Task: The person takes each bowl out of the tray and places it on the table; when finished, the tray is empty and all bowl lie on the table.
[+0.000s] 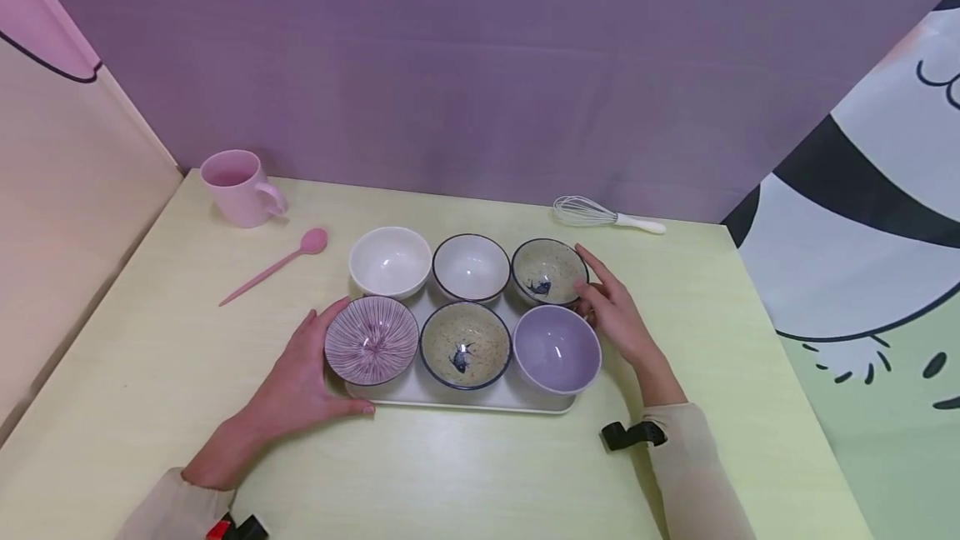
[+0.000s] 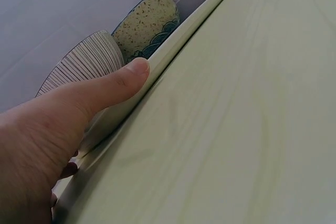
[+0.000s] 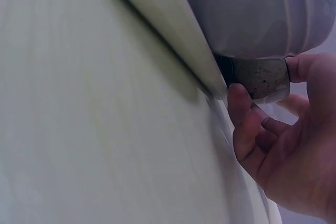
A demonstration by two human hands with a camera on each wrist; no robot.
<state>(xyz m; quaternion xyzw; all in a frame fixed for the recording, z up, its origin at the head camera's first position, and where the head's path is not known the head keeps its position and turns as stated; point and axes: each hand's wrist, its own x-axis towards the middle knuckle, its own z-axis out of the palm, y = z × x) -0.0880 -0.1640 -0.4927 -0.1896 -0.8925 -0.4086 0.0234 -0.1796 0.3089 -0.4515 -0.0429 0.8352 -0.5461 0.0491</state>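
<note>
A white rectangular tray [image 1: 457, 395] on the table carries several bowls in two rows. My left hand [image 1: 300, 386] grips its front left corner, thumb along the front rim and fingers at the left side, beside the purple-striped bowl [image 1: 372, 342]. My right hand [image 1: 617, 315] holds the back right speckled bowl [image 1: 551, 265] at its right side, thumb at the rim; its lower fingers curl near the tray edge. In front of that bowl stands a lilac bowl [image 1: 557, 350]. Another speckled bowl [image 1: 467, 346] is front middle; a white bowl [image 1: 390, 262] and a dark-rimmed white bowl [image 1: 471, 267] stand behind.
A pink mug [image 1: 238, 190] stands at the back left of the table, with a pink spoon [image 1: 273, 267] lying in front of it. Near the back edge lies a white-handled whisk [image 1: 607, 215]. A purple wall panel [image 1: 480, 73] rises behind the table.
</note>
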